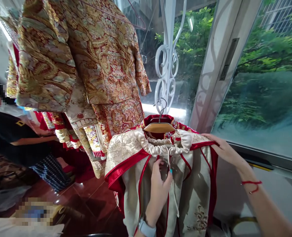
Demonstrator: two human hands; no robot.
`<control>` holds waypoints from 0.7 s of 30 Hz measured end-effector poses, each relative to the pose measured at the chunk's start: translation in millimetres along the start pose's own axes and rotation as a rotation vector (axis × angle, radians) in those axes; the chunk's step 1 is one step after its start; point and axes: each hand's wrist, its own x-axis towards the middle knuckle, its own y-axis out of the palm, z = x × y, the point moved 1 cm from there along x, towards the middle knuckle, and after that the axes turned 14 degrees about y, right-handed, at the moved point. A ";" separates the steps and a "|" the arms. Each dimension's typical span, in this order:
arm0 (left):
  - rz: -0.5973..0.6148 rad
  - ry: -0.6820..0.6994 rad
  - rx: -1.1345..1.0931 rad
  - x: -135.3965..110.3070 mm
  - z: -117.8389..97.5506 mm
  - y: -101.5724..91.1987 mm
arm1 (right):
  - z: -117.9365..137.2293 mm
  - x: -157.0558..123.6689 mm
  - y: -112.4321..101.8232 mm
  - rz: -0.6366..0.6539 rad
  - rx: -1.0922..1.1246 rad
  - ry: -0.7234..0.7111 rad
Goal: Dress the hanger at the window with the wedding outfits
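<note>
A cream satin skirt point(195, 174) with red trim, gold embroidery and a gathered waistband hangs in front of me. It is draped over a red patterned garment point(148, 121) on a wooden hanger point(160, 127). My left hand point(158, 184), with a pale watch at the wrist, is at the skirt front below the waistband. Its fingers curl against the cloth, and the thumb tip lies by the white drawstring point(174, 194). Stretched fingers of my right hand point(223, 149) rest on the skirt's red-trimmed right edge. A red cord bracelet circles that wrist.
Gold brocade jackets point(106, 56) and other embroidered clothes hang at the left. The hanger hooks onto a white scrolled metal stand point(164, 62) before the window point(259, 108). At far left a person in dark clothes point(15, 141) reaches toward the garments, above a reddish tiled floor point(94, 197).
</note>
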 end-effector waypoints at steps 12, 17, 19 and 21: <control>-0.073 -0.366 -0.655 5.3 -3.6 -11.7 | 71.1 -76.1 38.1 -0.505 -0.002 0.038; -0.056 -0.573 -0.772 -4.9 -6.7 -18.4 | 100.8 -91.0 105.6 0.020 0.418 0.279; -0.044 -0.583 -0.769 -9.4 -7.9 -21.2 | 104.1 -83.9 125.0 0.173 0.506 0.337; -0.057 -0.580 -0.776 -13.7 -9.5 -23.7 | 108.1 -73.2 136.8 0.221 0.575 0.342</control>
